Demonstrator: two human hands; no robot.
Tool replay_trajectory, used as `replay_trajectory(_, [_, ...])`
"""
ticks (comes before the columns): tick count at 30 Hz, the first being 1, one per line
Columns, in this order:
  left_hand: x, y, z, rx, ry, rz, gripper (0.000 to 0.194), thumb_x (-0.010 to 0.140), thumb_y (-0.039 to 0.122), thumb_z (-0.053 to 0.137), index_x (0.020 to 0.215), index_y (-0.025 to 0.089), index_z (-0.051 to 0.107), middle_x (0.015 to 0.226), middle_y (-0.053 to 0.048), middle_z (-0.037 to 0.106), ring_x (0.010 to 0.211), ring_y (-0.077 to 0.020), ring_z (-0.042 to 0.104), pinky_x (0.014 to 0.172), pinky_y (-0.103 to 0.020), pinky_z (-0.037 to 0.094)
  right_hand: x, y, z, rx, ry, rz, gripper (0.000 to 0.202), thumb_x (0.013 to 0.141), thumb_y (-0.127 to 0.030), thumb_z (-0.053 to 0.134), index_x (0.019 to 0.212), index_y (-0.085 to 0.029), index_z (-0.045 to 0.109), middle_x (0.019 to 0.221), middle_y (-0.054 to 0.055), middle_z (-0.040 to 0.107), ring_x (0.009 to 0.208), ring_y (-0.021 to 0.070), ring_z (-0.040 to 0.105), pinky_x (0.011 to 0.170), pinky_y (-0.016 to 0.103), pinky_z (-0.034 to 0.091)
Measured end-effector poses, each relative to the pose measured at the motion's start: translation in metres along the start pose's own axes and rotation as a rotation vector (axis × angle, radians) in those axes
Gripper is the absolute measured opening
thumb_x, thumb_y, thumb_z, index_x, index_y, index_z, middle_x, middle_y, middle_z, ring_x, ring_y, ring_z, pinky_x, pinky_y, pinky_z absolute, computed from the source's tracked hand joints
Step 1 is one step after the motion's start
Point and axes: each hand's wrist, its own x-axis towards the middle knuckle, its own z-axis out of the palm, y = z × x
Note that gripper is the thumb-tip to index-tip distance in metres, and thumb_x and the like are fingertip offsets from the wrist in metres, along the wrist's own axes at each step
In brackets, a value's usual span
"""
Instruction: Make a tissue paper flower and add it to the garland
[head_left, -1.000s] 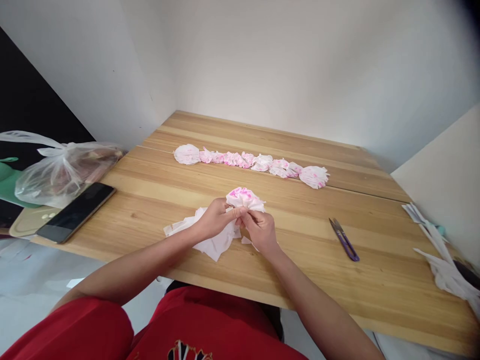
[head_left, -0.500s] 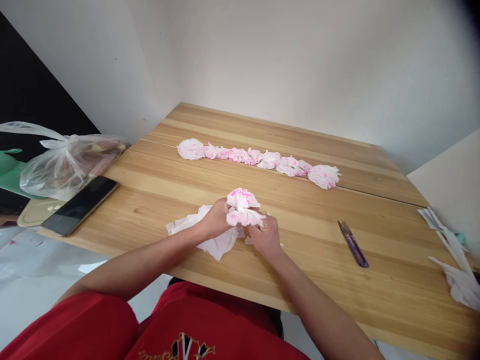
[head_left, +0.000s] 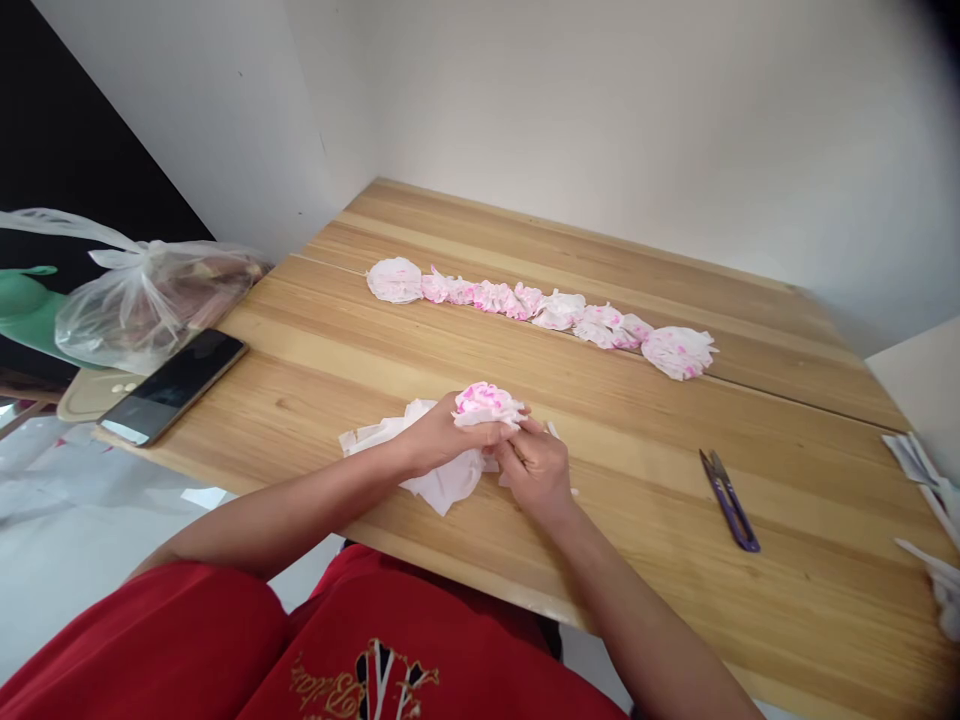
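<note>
The left grip (head_left: 441, 436) and right grip (head_left: 540, 468) pinch 1 pink-white paper flower (head_left: 486, 403) together.

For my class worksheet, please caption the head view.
The left hand and right hand hold a ruffled pink-and-white bundle before a row of similar pieces.

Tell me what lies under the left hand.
Beneath the left hand, thin white sheets rest on the table, showing on either side of it. The stretch directly below is covered, so I can't tell what else is there.
</note>
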Motion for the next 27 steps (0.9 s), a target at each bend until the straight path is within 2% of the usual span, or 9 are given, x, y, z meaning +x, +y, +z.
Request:
replay_trajectory(4, [-0.001, -0.001, -0.001, 0.189, 0.061, 0.039, 0.028, 0.080, 0.040, 0.068, 0.079, 0.012, 0.067, 0.071, -0.002, 0.063, 0.068, -0.0128, 0.056, 0.065, -0.025, 0.045, -0.002, 0.000, 0.000, 0.006, -0.027, 0.036, 0.033, 0.093, -0.019, 0.051, 0.063, -0.019, 0.066, 0.061, 0.001, 0.069, 0.053, 0.0119, 0.063, 0.053, 0.022, 0.045])
replay_trajectory(9, [-0.001, 0.003, -0.002, 0.305, 0.067, 0.042, 0.028, 0.079, 0.039, 0.067, 0.070, 0.012, 0.063, 0.070, -0.003, 0.063, 0.070, -0.0142, 0.056, 0.066, -0.025, 0.045, -0.003, 0.002, 0.001, -0.001, -0.041, 0.067, 0.037, 0.094, -0.024, 0.049, 0.061, -0.019, 0.066, 0.059, 0.001, 0.068, 0.052, 0.0119, 0.061, 0.051, 0.022, 0.044])
replay_trajectory(13, [-0.003, 0.013, 0.001, 0.265, 0.010, 0.034, 0.032, 0.073, 0.042, 0.073, 0.077, 0.012, 0.066, 0.075, -0.005, 0.065, 0.080, -0.0179, 0.059, 0.072, -0.026, 0.047, -0.002, 0.002, 0.002, 0.015, -0.020, 0.054, 0.044, 0.096, -0.030, 0.047, 0.058, -0.019, 0.064, 0.051, 0.001, 0.063, 0.047, 0.0113, 0.057, 0.049, 0.022, 0.041])
replay_trajectory(17, [-0.005, 0.018, 0.002, 0.184, -0.041, 0.055, 0.042, 0.071, 0.049, 0.075, 0.086, 0.010, 0.069, 0.084, -0.007, 0.067, 0.080, -0.0169, 0.058, 0.070, -0.026, 0.047, -0.002, 0.002, 0.002, 0.029, -0.035, 0.039, 0.047, 0.098, -0.035, 0.044, 0.059, -0.019, 0.065, 0.054, 0.003, 0.065, 0.048, 0.0122, 0.059, 0.050, 0.023, 0.042])
replay_trajectory(22, [-0.004, 0.015, -0.001, 0.241, -0.062, 0.145, 0.053, 0.077, 0.062, 0.065, 0.089, 0.011, 0.068, 0.082, -0.006, 0.062, 0.072, -0.0140, 0.054, 0.065, -0.025, 0.044, 0.000, -0.001, 0.000, 0.050, -0.104, 0.075, 0.041, 0.097, -0.032, 0.045, 0.066, -0.020, 0.068, 0.058, 0.003, 0.067, 0.050, 0.0125, 0.059, 0.051, 0.023, 0.043])
replay_trajectory(25, [-0.005, 0.012, -0.002, 0.302, -0.069, 0.230, 0.052, 0.084, 0.062, 0.055, 0.091, 0.011, 0.065, 0.086, -0.006, 0.059, 0.067, -0.0116, 0.051, 0.063, -0.025, 0.042, 0.000, -0.002, 0.000, 0.072, -0.115, 0.071, 0.039, 0.097, -0.031, 0.046, 0.067, -0.019, 0.068, 0.060, 0.002, 0.068, 0.051, 0.0121, 0.059, 0.051, 0.023, 0.042])
replay_trajectory(27, [-0.005, 0.011, -0.002, 0.365, -0.075, 0.308, 0.051, 0.088, 0.062, 0.050, 0.085, 0.012, 0.063, 0.089, -0.007, 0.058, 0.071, -0.0132, 0.052, 0.068, -0.026, 0.043, 0.001, -0.003, 0.000, 0.085, -0.120, 0.069, 0.041, 0.098, -0.031, 0.045, 0.066, -0.019, 0.067, 0.059, 0.002, 0.067, 0.051, 0.0114, 0.059, 0.051, 0.022, 0.042])
